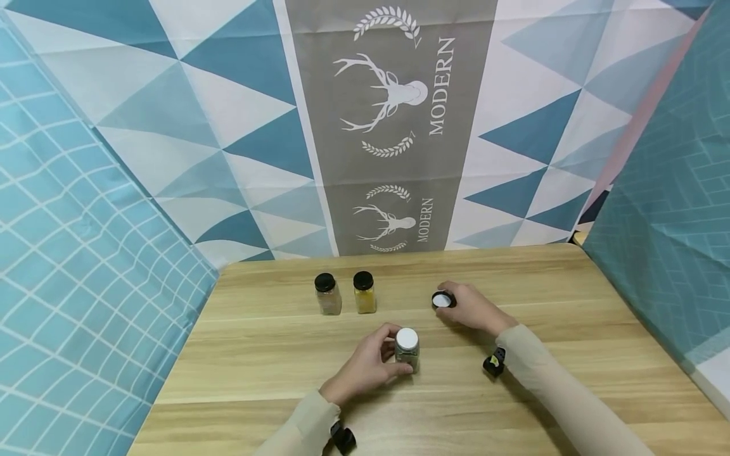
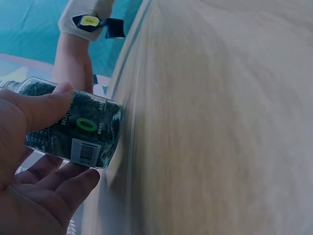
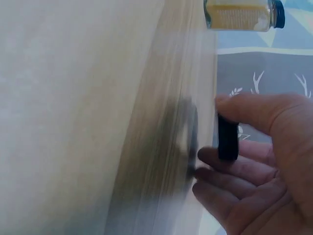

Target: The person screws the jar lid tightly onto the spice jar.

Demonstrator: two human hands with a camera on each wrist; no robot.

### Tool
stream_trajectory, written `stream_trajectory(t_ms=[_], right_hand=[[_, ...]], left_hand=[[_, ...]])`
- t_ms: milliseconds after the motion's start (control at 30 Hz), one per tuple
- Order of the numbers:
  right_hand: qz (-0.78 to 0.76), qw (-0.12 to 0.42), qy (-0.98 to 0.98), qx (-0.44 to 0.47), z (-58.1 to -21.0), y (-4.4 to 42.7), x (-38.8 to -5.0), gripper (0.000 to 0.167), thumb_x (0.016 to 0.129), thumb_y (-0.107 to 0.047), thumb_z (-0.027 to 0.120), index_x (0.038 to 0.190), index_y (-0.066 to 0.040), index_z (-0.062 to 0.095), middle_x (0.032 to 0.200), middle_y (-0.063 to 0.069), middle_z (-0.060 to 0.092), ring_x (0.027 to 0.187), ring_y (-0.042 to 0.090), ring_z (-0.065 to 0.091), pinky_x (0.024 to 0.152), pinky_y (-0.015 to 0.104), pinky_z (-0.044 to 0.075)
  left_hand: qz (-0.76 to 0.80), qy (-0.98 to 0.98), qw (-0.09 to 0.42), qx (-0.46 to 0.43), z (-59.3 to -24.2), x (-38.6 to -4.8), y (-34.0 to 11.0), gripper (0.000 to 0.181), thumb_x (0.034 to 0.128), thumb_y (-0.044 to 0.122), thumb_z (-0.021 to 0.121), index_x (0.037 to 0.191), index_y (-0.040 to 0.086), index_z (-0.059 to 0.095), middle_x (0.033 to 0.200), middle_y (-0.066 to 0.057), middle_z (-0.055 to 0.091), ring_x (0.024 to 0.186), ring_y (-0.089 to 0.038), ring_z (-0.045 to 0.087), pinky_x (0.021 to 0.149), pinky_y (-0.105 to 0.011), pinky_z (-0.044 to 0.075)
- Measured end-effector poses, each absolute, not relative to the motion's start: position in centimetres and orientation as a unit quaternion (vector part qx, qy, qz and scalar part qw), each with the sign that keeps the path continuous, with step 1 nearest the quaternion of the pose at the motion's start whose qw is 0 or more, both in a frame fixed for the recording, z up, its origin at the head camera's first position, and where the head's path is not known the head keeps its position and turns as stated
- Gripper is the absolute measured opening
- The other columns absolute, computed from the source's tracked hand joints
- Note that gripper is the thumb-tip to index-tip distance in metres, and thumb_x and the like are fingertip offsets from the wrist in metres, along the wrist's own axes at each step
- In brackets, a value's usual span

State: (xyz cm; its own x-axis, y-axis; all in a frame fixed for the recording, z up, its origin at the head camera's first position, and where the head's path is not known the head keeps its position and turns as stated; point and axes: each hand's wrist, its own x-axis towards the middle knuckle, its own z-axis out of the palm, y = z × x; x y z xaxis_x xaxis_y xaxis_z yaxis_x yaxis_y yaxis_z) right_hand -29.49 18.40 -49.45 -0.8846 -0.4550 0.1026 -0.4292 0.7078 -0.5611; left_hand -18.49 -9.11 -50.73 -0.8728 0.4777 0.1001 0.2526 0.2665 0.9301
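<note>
My left hand [image 1: 371,361] holds a clear jar of dried green herbs [image 1: 407,358], thumb on one side and fingers on the other. The jar stands roughly upright with a white top and no black cap on it. In the left wrist view a barcode label shows on the herb jar [image 2: 80,127]; whether its base touches the table, I cannot tell. To the right, my right hand [image 1: 470,307] pinches a black lid [image 1: 443,299] by its rim, its white inside facing up. The right wrist view shows the lid [image 3: 228,139] edge-on between thumb and fingers.
Two black-capped jars stand further back on the wooden table [image 1: 256,373]: one with pale brownish contents [image 1: 329,299], one with yellow powder [image 1: 365,297]. Patterned cloth [image 1: 239,126] hangs behind the table, with blue cloth at both sides.
</note>
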Motion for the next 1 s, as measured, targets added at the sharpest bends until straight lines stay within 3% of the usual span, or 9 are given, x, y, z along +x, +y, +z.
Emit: stream_trajectory(t_ms=[267, 533, 833, 1000], right_hand=[[-0.336, -0.011, 0.904, -0.264, -49.0, 18.7, -27.6, 0.048, 0.088, -0.005, 0.08, 0.13, 0.008, 0.063, 0.121, 0.022, 0.071, 0.099, 0.025, 0.072, 0.083, 0.036, 0.064], [-0.379, -0.002, 0.892, -0.248, -48.6, 19.3, -25.9, 0.052, 0.086, -0.005, 0.082, 0.133, 0.007, 0.061, 0.111, 0.016, 0.073, 0.084, 0.013, 0.067, 0.07, 0.023, 0.06], [-0.404, -0.035, 0.887, -0.222, -49.2, 19.8, -25.5, 0.053, 0.083, -0.007, 0.086, 0.13, 0.006, 0.066, 0.105, 0.015, 0.076, 0.081, 0.009, 0.069, 0.066, 0.022, 0.06], [-0.411, -0.048, 0.882, -0.226, -49.3, 20.2, -25.4, 0.051, 0.08, -0.006, 0.088, 0.126, 0.007, 0.067, 0.103, 0.014, 0.076, 0.082, 0.012, 0.069, 0.068, 0.022, 0.061]], left_hand=[[0.531, 0.808, 0.092, 0.236, -50.5, -18.6, -9.3, 0.058, 0.0808, 0.013, 0.089, 0.129, 0.017, 0.057, 0.124, 0.004, 0.065, 0.118, -0.013, 0.066, 0.107, -0.023, 0.053], [0.502, 0.824, 0.072, 0.251, -50.2, -18.4, -9.3, 0.061, 0.0825, 0.024, 0.089, 0.134, 0.016, 0.056, 0.128, 0.003, 0.064, 0.122, -0.015, 0.064, 0.111, -0.03, 0.053], [0.524, 0.81, 0.059, 0.257, -50.0, -18.1, -9.7, 0.059, 0.0919, 0.033, 0.08, 0.142, 0.016, 0.053, 0.136, -0.001, 0.062, 0.129, -0.022, 0.061, 0.114, -0.035, 0.05], [0.531, 0.805, 0.061, 0.257, -49.9, -18.2, -9.7, 0.055, 0.093, 0.032, 0.079, 0.14, 0.015, 0.055, 0.134, 0.0, 0.064, 0.127, -0.017, 0.062, 0.114, -0.033, 0.05]])
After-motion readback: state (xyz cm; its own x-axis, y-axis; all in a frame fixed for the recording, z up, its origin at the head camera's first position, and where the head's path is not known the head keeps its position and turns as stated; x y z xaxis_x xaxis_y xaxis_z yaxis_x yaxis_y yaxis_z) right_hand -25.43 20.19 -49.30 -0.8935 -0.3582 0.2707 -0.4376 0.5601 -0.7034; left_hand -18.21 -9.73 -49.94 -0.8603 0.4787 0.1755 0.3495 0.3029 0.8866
